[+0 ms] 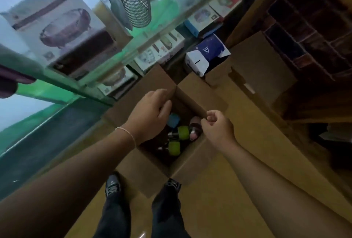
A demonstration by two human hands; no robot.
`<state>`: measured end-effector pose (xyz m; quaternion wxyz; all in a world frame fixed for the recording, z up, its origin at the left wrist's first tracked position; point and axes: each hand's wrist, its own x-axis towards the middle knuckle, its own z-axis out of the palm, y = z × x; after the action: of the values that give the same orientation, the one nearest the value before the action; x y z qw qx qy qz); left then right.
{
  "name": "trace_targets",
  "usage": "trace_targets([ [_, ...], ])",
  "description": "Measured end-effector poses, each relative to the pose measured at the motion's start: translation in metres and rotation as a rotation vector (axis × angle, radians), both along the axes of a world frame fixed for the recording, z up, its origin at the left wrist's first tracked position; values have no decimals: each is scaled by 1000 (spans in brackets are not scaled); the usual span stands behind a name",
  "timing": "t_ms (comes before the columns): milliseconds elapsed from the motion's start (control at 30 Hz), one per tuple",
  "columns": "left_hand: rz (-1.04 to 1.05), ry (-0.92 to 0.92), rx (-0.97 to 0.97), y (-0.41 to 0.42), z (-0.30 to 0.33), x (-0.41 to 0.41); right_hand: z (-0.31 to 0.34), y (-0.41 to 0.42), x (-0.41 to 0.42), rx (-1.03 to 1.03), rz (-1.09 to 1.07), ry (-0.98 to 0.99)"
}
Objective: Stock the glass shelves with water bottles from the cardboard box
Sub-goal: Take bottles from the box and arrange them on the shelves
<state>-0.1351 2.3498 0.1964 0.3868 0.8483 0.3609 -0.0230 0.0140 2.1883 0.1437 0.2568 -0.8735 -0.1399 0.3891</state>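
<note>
I see the cardboard box [192, 159] open on the floor at centre frame, holding bottles: two green-capped bottles [183, 131], a blue-capped one [173, 120] at 11 o'clock of them and a pink one [195, 128] at 3 o'clock. My left hand [150, 114] reaches in over them, fingers relaxed, holding nothing. My right hand [219, 127] pinches the box flap's edge. The glass shelves [80, 83] run along 10 o'clock, carrying boxed goods [57, 26].

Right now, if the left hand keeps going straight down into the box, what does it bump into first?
Probably the blue-capped bottle, which lies just under the left hand inside the cardboard box. Depth is hard to judge.
</note>
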Motion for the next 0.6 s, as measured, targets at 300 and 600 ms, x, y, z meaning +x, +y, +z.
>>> trace_targets([
  [300, 29, 117, -106, -22, -186, -4, -215, -15, -18, -206, 240, 22],
  [600, 60, 240, -225, -33, -280, -51, -366, -22, -99, -523, 941, -30],
])
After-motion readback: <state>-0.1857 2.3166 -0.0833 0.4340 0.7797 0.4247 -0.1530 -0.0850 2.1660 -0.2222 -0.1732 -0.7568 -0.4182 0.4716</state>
